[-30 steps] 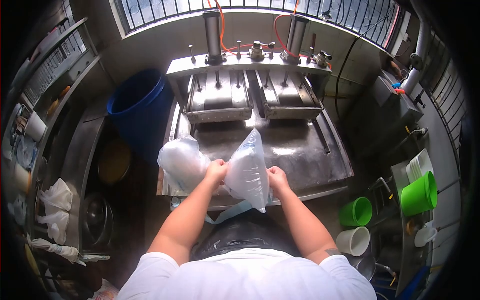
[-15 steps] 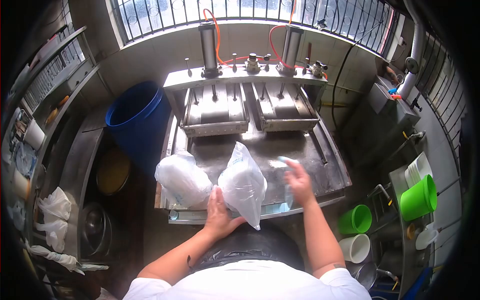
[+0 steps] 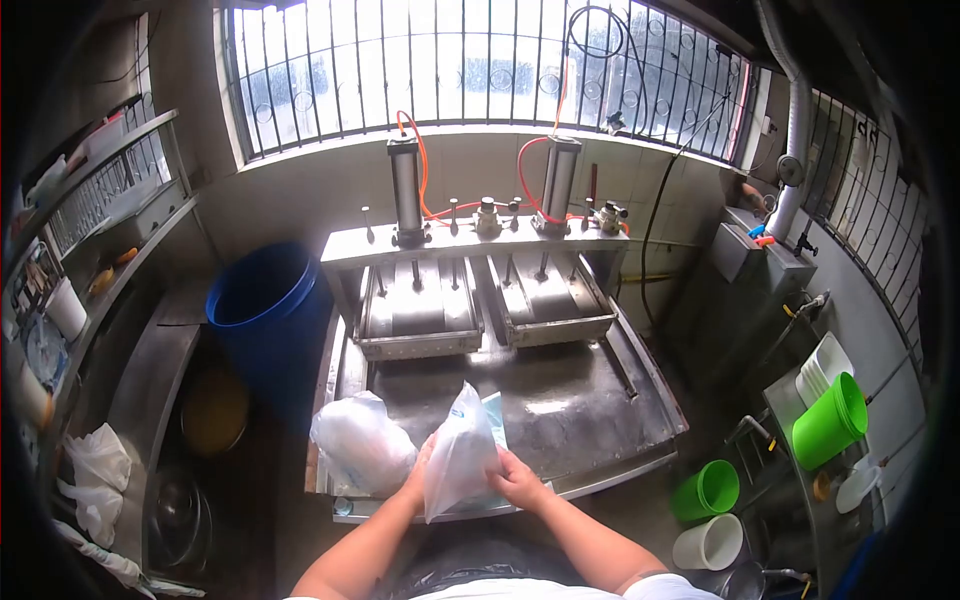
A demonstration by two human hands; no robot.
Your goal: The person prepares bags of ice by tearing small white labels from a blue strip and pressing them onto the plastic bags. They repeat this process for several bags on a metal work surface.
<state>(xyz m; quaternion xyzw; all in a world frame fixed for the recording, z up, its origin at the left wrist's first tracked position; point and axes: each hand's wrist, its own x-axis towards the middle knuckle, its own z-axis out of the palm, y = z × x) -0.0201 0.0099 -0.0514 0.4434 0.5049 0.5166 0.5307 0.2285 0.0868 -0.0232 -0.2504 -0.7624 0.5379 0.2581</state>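
Note:
A filled white plastic bag (image 3: 460,450) stands at the front edge of the steel table, between my two hands. My left hand (image 3: 418,478) lies against its left side, its fingers partly hidden behind the bag. My right hand (image 3: 518,480) is closed at the bag's right side, with its fingertips on the plastic. A thin pale-blue piece (image 3: 495,418) rises behind the bag, just above my right hand. Another full white bag (image 3: 362,440) rests on the table to the left of my left hand.
A steel press (image 3: 470,240) with two cylinders and two trays stands at the table's back. The table's raised rim (image 3: 640,460) runs along the front. A blue barrel (image 3: 265,300) is at left; green buckets (image 3: 830,420) are at right.
My right hand has moved left to the bag and closed on its side. The bag stands narrower between my hands, and the pale-blue piece now shows behind it. The view has tilted up.

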